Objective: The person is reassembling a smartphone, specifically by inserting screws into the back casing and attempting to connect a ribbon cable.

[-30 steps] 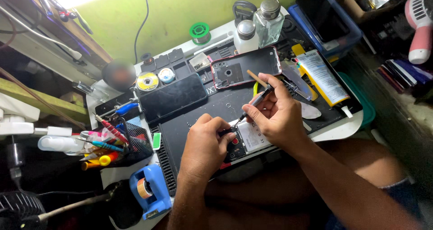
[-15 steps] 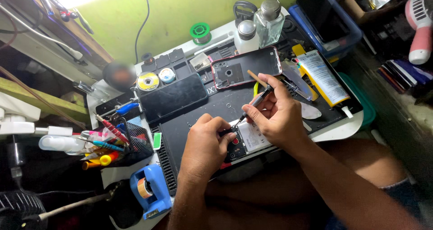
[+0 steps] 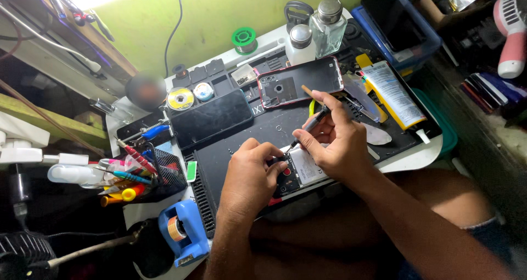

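The left hand (image 3: 250, 173) pins the opened black phone (image 3: 293, 173) at the dark mat's (image 3: 247, 134) front edge. The right hand (image 3: 337, 143) has its fingers shut on a thin black screwdriver (image 3: 308, 127). The phone's red back cover (image 3: 299, 82) is already off; its insides are uncovered.

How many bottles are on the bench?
2: a clear bottle and a white bottle, side by side at the back behind the phone cover. More may be hidden.

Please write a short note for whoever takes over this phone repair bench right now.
Left hand: steadies the opened phone at the near edge of the black work mat.
Right hand: holds a slim screwdriver, tip down at the phone's upper part.
Placed: detached red-edged back cover lies inside-up at the mat's far side; a dark phone-sized slab lies left of it; glue tube to the right.
Done: back cover off.
Left: work inside the phone is under way; cover not refitted.
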